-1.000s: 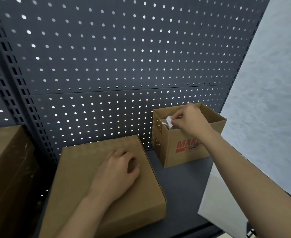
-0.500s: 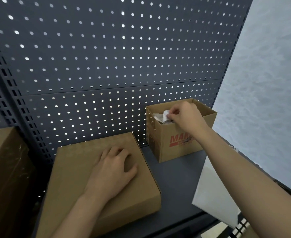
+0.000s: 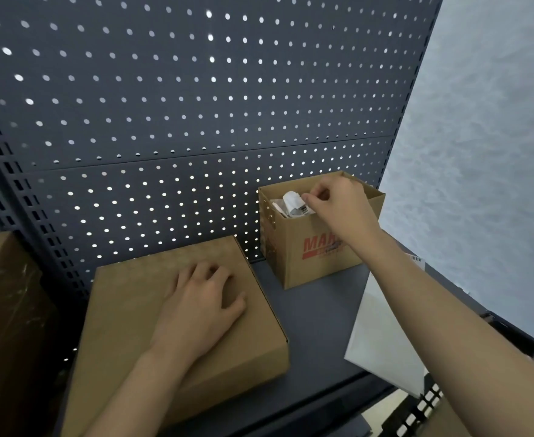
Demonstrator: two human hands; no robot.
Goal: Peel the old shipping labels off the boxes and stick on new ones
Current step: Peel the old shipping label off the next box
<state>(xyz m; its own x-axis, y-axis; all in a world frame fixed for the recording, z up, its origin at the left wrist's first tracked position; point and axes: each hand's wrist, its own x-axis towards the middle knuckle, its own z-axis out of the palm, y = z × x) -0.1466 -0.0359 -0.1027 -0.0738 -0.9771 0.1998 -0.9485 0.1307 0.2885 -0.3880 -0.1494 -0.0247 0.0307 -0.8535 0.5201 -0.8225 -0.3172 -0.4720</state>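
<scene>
A flat, closed cardboard box lies on the dark shelf, its top bare. My left hand rests palm down on that top, fingers loosely bent and holding nothing. Behind it to the right stands a small open box with red print, holding crumpled white labels. My right hand hovers over its opening. Thumb and forefinger pinch the edge of a crumpled old label that sits at the top of the pile.
A dark pegboard backs the shelf. A larger taped box stands at the far left. A white sheet hangs over the shelf's front right edge, under my right forearm. A pale wall lies to the right.
My right hand has lowered the crumpled label deeper into the small open box. The left hand has stayed on the flat box.
</scene>
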